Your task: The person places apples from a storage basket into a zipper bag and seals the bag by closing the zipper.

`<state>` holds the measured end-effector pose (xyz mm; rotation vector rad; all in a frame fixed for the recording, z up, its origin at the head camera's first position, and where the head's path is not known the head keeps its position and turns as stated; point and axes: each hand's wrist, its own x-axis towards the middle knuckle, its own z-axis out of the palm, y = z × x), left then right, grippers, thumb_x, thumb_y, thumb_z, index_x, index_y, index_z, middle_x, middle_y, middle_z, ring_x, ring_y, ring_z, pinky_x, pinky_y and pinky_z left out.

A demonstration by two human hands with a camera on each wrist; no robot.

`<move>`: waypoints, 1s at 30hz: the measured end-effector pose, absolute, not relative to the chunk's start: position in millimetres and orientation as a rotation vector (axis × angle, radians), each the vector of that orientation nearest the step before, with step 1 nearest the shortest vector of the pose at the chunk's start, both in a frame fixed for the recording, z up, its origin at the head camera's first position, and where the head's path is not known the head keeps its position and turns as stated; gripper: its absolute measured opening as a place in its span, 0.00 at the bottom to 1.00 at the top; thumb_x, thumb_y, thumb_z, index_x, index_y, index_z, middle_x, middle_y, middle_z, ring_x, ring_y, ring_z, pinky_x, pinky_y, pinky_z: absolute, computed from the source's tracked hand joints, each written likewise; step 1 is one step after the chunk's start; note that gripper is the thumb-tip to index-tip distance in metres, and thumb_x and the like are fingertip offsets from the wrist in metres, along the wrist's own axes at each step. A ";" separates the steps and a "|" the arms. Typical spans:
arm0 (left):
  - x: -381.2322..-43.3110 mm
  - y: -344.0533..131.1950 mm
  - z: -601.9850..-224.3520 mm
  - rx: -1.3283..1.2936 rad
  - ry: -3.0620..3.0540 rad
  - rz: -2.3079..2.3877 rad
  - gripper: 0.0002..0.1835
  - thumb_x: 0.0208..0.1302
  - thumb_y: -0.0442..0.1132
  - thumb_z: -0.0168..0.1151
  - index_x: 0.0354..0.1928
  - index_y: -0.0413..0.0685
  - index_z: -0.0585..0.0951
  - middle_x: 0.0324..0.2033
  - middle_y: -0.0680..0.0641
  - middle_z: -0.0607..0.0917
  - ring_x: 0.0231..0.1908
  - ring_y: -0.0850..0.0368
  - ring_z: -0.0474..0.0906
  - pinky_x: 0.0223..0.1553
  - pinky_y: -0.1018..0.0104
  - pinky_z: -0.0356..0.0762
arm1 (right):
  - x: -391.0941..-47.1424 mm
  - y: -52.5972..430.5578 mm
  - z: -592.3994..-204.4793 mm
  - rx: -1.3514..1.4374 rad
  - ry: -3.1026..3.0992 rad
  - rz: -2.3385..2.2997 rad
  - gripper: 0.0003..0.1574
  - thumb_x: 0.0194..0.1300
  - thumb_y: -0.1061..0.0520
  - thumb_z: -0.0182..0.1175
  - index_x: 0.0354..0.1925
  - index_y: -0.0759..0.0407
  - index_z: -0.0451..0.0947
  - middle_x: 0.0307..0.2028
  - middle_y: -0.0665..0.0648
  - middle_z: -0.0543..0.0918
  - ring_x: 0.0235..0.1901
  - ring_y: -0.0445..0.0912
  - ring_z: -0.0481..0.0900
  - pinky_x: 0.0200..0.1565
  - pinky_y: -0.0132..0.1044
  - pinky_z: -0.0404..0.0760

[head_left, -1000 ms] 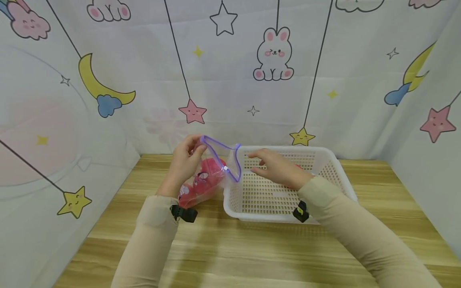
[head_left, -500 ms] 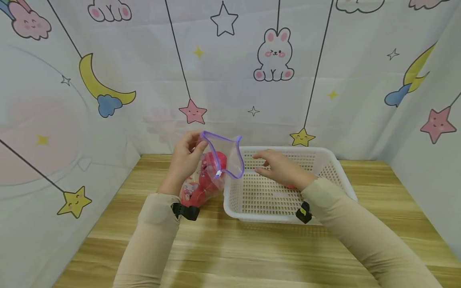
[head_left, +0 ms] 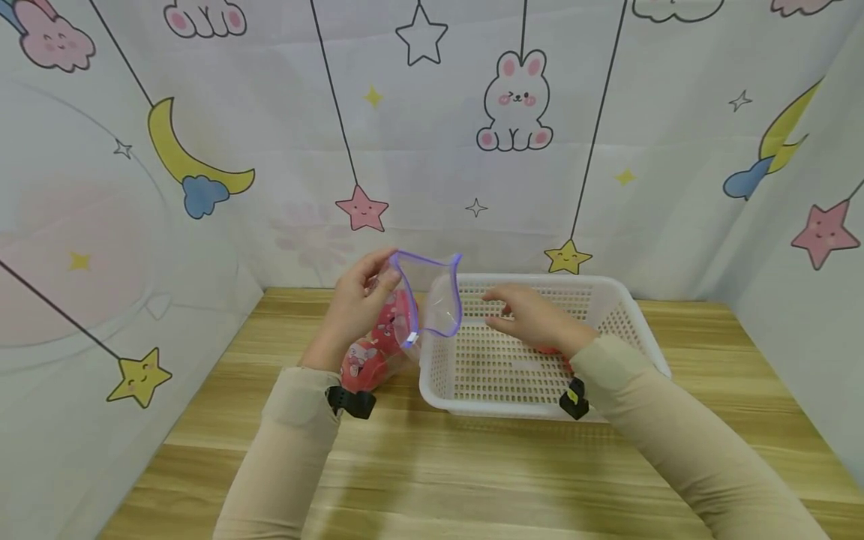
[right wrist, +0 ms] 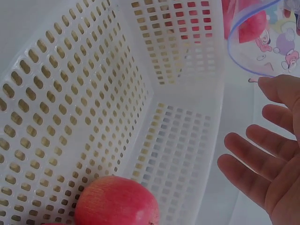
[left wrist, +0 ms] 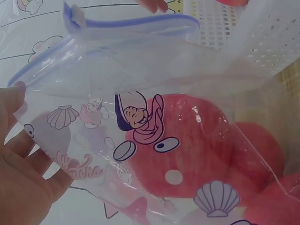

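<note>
- The clear bag (left wrist: 150, 122) is sitting just left of the white basket (head_left: 513, 409), its purple-edged mouth overlapping the basket's left end in the head view; red round fruit (left wrist: 201, 136), seemingly apples, are lying inside it.
- Change: over the last second the mouth has been spreading wider and shifting a little toward the basket, while the white zip slider (head_left: 412, 338) has been dropping. Judging by this, the bag's opening is now giving easier access.
- Of the hands, the left hand (head_left: 356, 298) is pinching the bag's edge, left of the basket, thumb and fingers closing on the film.
- The right hand (head_left: 529, 313) is hovering over the basket, fingers spread and relaxed, holding nothing, keeping apart from the bag.
- One red apple (right wrist: 116, 201) is resting in the basket; another sliver of red is showing, too cut off to tell.
- Labels: no brand or writing is reading clearly. The bag is carrying a cartoon face (left wrist: 137, 117) and a printed shell (left wrist: 217, 199). The yellow mark (head_left: 572, 395) on the right wristband is staying too small to read.
</note>
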<state>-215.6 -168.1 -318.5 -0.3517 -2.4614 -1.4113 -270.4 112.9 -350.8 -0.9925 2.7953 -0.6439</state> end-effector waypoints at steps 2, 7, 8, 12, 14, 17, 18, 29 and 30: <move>-214.9 -167.8 -318.8 -0.358 -2.462 -1.414 0.24 0.70 0.45 0.52 0.66 0.49 0.68 0.65 0.44 0.70 0.65 0.46 0.65 0.65 0.48 0.66 | -271.3 114.4 -351.3 -0.976 2.788 -0.641 0.30 0.67 0.49 0.57 0.63 0.60 0.67 0.62 0.60 0.72 0.53 0.54 0.77 0.57 0.49 0.76; -214.0 -167.3 -319.5 -0.370 -2.465 -1.418 0.23 0.70 0.44 0.53 0.65 0.50 0.69 0.64 0.44 0.71 0.65 0.45 0.65 0.65 0.47 0.66 | -273.5 119.0 -350.8 -0.934 2.777 -0.638 0.29 0.68 0.50 0.56 0.63 0.60 0.68 0.62 0.60 0.73 0.54 0.55 0.76 0.57 0.51 0.75; -214.0 -167.4 -319.8 -0.372 -2.467 -1.420 0.23 0.70 0.44 0.53 0.65 0.50 0.69 0.64 0.44 0.71 0.65 0.45 0.65 0.65 0.47 0.65 | -274.1 119.9 -350.7 -0.930 2.776 -0.641 0.29 0.68 0.50 0.56 0.63 0.60 0.68 0.62 0.61 0.73 0.54 0.56 0.76 0.57 0.51 0.75; -214.4 -168.0 -321.8 -0.377 -2.477 -1.417 0.23 0.70 0.44 0.53 0.65 0.51 0.69 0.64 0.44 0.71 0.64 0.44 0.66 0.65 0.46 0.65 | -277.7 123.5 -352.0 -0.927 2.768 -0.632 0.30 0.67 0.50 0.57 0.63 0.61 0.68 0.62 0.61 0.73 0.55 0.57 0.76 0.58 0.52 0.74; -214.6 -168.2 -322.5 -0.381 -2.477 -1.419 0.23 0.70 0.44 0.53 0.65 0.50 0.69 0.64 0.44 0.71 0.64 0.44 0.66 0.65 0.46 0.65 | -279.3 125.1 -353.1 -0.926 2.765 -0.621 0.30 0.67 0.50 0.57 0.63 0.62 0.68 0.62 0.62 0.73 0.55 0.58 0.76 0.59 0.52 0.74; -213.8 -168.4 -322.5 -0.379 -2.479 -1.417 0.23 0.70 0.45 0.53 0.65 0.50 0.69 0.64 0.45 0.71 0.64 0.45 0.66 0.65 0.46 0.65 | -280.7 126.6 -354.5 -0.898 2.768 -0.601 0.31 0.67 0.50 0.57 0.63 0.62 0.67 0.62 0.63 0.72 0.56 0.58 0.76 0.59 0.52 0.73; -213.6 -168.7 -322.7 -0.380 -2.479 -1.416 0.23 0.70 0.45 0.53 0.65 0.50 0.69 0.64 0.44 0.71 0.64 0.45 0.66 0.65 0.46 0.65 | -280.7 127.0 -354.4 -0.891 2.768 -0.597 0.31 0.67 0.50 0.57 0.63 0.62 0.67 0.62 0.63 0.72 0.56 0.58 0.76 0.59 0.52 0.73; -192.9 -160.2 -304.3 -0.364 -2.521 -1.411 0.25 0.71 0.40 0.51 0.67 0.45 0.65 0.67 0.41 0.67 0.68 0.44 0.61 0.67 0.49 0.62 | -282.7 130.0 -356.5 -0.873 2.778 -0.535 0.31 0.65 0.51 0.60 0.62 0.63 0.69 0.60 0.63 0.74 0.57 0.58 0.74 0.59 0.53 0.73; -190.1 -158.3 -301.1 -0.361 -2.525 -1.412 0.25 0.71 0.38 0.51 0.67 0.43 0.65 0.67 0.40 0.66 0.68 0.43 0.60 0.67 0.49 0.61 | -282.8 130.3 -356.7 -0.870 2.781 -0.524 0.31 0.65 0.51 0.60 0.62 0.63 0.69 0.61 0.63 0.74 0.58 0.59 0.74 0.60 0.54 0.72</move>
